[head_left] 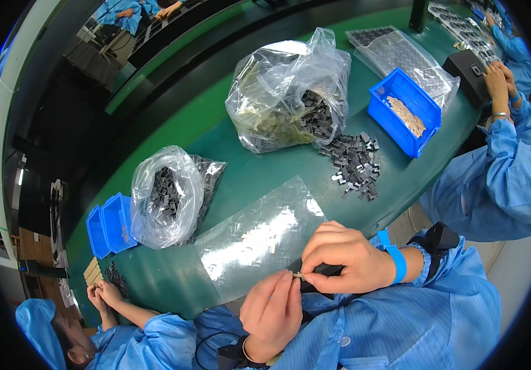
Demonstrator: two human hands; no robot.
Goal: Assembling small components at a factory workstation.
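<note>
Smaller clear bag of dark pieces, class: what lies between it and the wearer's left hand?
In the head view, a flat, shiny plastic sheet lies on the green tabletop between the wearer's left hand and the smaller clear bag.

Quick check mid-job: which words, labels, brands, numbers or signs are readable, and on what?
None can be read.
Pale mark on the black box, right: too small to read.
Pinched tan piece: too small to tell.
Blue wristband, clear plastic sheet: no readable text.

I can't identify the tiny piece (298, 275), partly covered by the left hand (271, 308) and right hand (347, 259); the upper edge cuts off a far-left worker (119, 15).
</note>
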